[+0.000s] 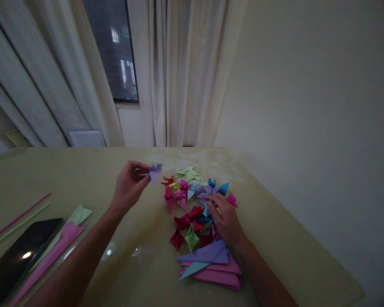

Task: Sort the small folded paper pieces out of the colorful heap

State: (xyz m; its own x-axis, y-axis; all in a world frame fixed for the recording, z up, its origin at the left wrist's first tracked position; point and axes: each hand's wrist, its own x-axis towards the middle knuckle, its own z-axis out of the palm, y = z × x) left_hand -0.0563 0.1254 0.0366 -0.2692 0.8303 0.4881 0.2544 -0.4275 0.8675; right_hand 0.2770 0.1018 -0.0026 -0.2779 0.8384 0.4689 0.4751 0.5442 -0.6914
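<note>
My left hand [131, 184] is raised above the table, thumb and fingers pinching a small purple origami crane [155, 174]. My right hand [225, 215] reaches over the right side of a pile of folded paper cranes. Its fingers are bent and slightly apart, the tips at a lilac paper crane [202, 194]; no firm grip on it shows. Around it lie pink cranes [180, 198], a pale green crane [190, 174], blue cranes [223, 188] and dark red cranes [177, 240]. A green folded piece [191, 238] sits among the red ones.
Nearest me are stacked flat-folded papers, purple [208, 255] and pink [217, 279]. On the left lie a black phone [25, 249], a long pink folded paper [56, 256], a pink stick [22, 215] and a green stick [21, 225]. Curtains [195, 72] hang behind the table [141, 238].
</note>
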